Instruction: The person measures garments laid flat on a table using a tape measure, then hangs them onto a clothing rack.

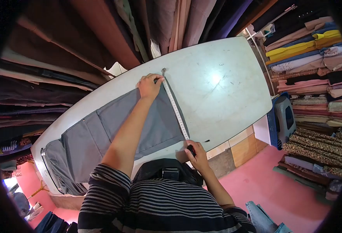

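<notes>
A white measuring tape (174,105) runs over the right edge of a dark grey garment (120,120), which lies flat on a white table (233,108). My left hand (150,85) pinches the tape's far end at the garment's upper corner. Near the table's front edge, my right hand (196,154) is closed round a small black object (191,150) at the near end of the tape. The tape is stretched between the two hands. A small metal item (163,71) lies just beyond my left fingers.
Hanging clothes (77,42) crowd the far and left sides. Folded fabrics (314,50) are stacked at the right. A blue basket (274,120) and a grey plastic item (285,116) stand beside the table's right end. A small dark object (206,141) lies near the front edge.
</notes>
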